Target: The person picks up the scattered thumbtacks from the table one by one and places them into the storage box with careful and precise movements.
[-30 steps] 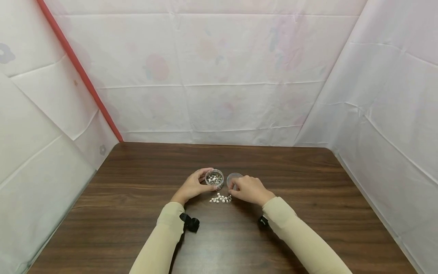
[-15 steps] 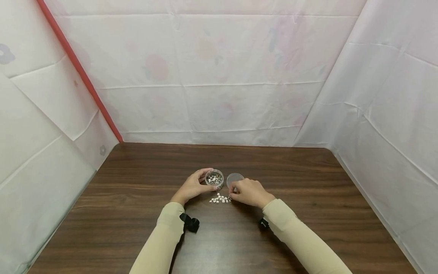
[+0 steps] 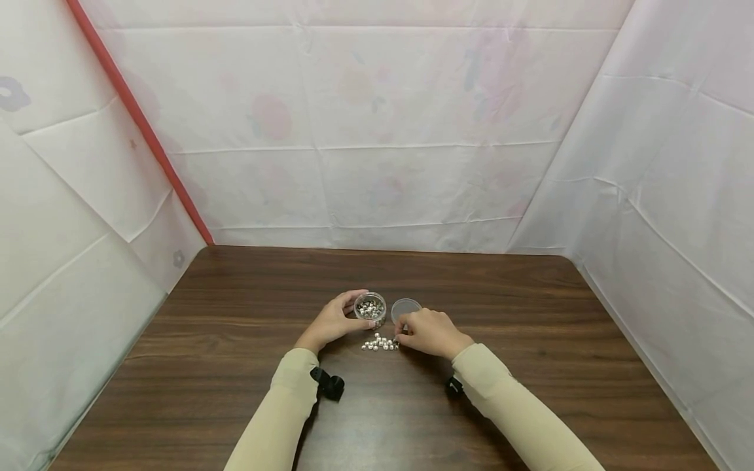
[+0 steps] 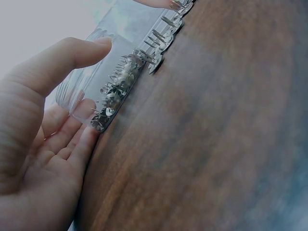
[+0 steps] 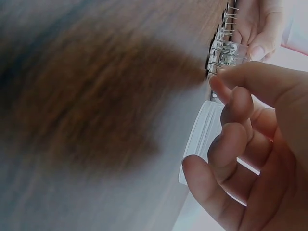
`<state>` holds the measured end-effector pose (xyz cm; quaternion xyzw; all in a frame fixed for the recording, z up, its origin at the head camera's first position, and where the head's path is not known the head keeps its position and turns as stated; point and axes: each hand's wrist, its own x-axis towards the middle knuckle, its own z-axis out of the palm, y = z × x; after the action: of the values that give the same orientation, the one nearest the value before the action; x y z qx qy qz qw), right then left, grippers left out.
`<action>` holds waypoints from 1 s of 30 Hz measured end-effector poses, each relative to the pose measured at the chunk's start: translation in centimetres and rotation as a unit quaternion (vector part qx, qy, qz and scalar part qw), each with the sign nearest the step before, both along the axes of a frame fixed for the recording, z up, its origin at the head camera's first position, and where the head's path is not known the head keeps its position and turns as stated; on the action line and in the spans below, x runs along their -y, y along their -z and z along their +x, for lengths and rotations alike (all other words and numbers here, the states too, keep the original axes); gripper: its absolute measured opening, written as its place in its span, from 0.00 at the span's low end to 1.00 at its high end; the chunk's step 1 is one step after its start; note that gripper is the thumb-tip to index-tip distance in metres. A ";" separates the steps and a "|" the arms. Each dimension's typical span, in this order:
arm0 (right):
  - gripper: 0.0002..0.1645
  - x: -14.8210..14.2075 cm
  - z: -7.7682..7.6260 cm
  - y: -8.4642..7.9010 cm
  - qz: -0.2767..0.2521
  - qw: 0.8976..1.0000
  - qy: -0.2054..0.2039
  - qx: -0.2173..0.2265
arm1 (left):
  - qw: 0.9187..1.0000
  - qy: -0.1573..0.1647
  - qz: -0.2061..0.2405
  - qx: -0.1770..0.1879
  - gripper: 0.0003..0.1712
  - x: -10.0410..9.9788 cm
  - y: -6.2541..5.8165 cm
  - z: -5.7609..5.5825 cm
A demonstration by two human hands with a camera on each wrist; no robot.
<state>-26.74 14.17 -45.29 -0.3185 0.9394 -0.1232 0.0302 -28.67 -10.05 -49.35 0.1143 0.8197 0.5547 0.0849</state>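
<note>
Silver thumbtacks (image 3: 377, 343) lie in a small cluster on the brown table, points up in the wrist views. Behind them stands a round clear plastic jar (image 4: 91, 72), uncovered, with many more thumbtacks (image 3: 370, 307) inside. My left hand (image 3: 334, 322) grips the jar from its left side, thumb on the near wall and fingers round the far side. At the cluster's right end, my right hand (image 3: 432, 331) pinches a thumbtack (image 5: 211, 75) between thumb and index finger; the fingertips largely hide it. The other right fingers curl loosely.
A clear round lid (image 3: 405, 306) lies flat right of the jar, partly behind my right hand. White sheeting (image 3: 365, 131) encloses the table (image 3: 235, 366) at the back and both sides. A red strip (image 3: 141, 124) runs down the left corner.
My right hand has come down slightly from over the lid to the right end of the thumbtack cluster, uncovering more of the lid. My left hand and the jar stay in place.
</note>
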 end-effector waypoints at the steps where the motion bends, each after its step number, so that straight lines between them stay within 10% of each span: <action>1: 0.04 0.0 0.0 0.0 0.000 1.000 0.000 0.000 | 1.000 0.000 -0.001 -0.001 0.43 0.0 0.0 0.0; 30: 0.05 -0.1 -0.2 -0.7 -0.015 1.000 0.012 -0.002 | 1.000 0.000 0.006 -0.005 0.43 0.2 0.5 -0.3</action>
<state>-26.91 14.27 -44.59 -0.3082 0.9412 -0.1368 0.0225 -29.01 -10.20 -49.84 0.1177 0.8169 0.5589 0.0798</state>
